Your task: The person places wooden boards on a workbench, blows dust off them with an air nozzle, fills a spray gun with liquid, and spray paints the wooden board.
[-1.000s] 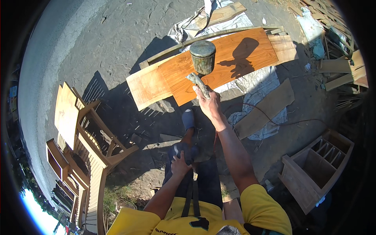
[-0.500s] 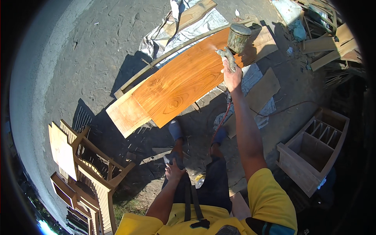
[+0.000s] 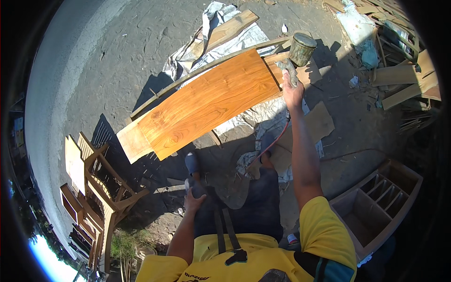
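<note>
My right hand (image 3: 293, 96), on an outstretched arm, grips a spray gun (image 3: 289, 73) with a paint-spattered metal cup (image 3: 302, 49) on top. The gun is just past the right end of a wide wooden panel (image 3: 211, 98), coated glossy orange-brown with visible grain. No mist shows at its nozzle. Beneath the panel, a paler board (image 3: 131, 143) sticks out on the left, and a brown board (image 3: 277, 63) shows on the right. My left hand (image 3: 193, 201) rests low on my left trouser leg, thumb spread out; its other fingers are partly hard to see.
A red hose (image 3: 277, 137) runs down from the gun past my right foot. Slatted wooden furniture (image 3: 101, 188) stands at left, a compartmented wooden cabinet (image 3: 371, 211) at lower right. Scrap wood (image 3: 399, 75) lies at upper right; crumpled sheeting (image 3: 244, 37) lies behind the panel.
The spray gun has moved right, off the panel's end. Mist seen at its nozzle earlier no longer shows. My view and feet have shifted; my left hand stays at my leg.
</note>
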Demonstrator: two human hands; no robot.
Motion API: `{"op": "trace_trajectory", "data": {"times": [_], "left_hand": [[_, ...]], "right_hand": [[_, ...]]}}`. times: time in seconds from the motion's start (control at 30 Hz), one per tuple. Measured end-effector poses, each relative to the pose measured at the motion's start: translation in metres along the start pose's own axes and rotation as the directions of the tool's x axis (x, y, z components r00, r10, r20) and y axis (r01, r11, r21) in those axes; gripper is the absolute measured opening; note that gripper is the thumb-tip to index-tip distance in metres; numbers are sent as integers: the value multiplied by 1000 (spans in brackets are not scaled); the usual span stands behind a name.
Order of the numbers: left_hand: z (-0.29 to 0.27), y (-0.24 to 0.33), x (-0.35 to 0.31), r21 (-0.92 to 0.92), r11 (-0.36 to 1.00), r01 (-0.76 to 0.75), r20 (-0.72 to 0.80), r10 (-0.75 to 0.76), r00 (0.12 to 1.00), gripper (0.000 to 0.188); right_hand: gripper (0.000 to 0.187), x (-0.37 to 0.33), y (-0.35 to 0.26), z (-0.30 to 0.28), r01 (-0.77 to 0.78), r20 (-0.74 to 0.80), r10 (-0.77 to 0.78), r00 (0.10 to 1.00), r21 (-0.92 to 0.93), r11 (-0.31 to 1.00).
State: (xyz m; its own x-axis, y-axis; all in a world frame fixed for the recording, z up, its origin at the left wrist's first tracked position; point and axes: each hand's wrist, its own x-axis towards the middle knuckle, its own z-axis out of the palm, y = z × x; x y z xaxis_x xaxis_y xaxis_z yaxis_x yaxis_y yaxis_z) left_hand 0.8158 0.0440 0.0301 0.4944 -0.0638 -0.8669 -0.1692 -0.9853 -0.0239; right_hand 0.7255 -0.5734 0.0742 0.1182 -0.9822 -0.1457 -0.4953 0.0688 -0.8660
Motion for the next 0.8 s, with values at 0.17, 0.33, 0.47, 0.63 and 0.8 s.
{"op": "trace_trajectory", "data": {"times": [0.17, 0.33, 0.47, 0.63, 0.8], "left_hand": [[76, 25, -102, -488, 873, 13, -45, -39, 998, 99], [107, 117, -166, -668, 744, -25, -45, -7, 999, 83], [149, 167, -216, -642, 764, -67, -125, -18, 992, 75], [183, 234, -251, -734, 659, -164, -169, 57, 984, 63], [199, 246, -271, -902, 409, -137, -166, -36, 985, 58]], "right_hand": [[32, 4, 65, -108, 46, 272, -51, 961, 24, 999], [32, -34, 81, -205, 189, 403, -178, 898, 12, 982], [34, -71, 7, -244, -179, 450, 150, 880, 22, 984], [40, -69, -11, -284, -92, 503, -2, 864, 162, 983], [46, -58, -32, -327, 91, 630, -190, 753, 186, 978]]}}
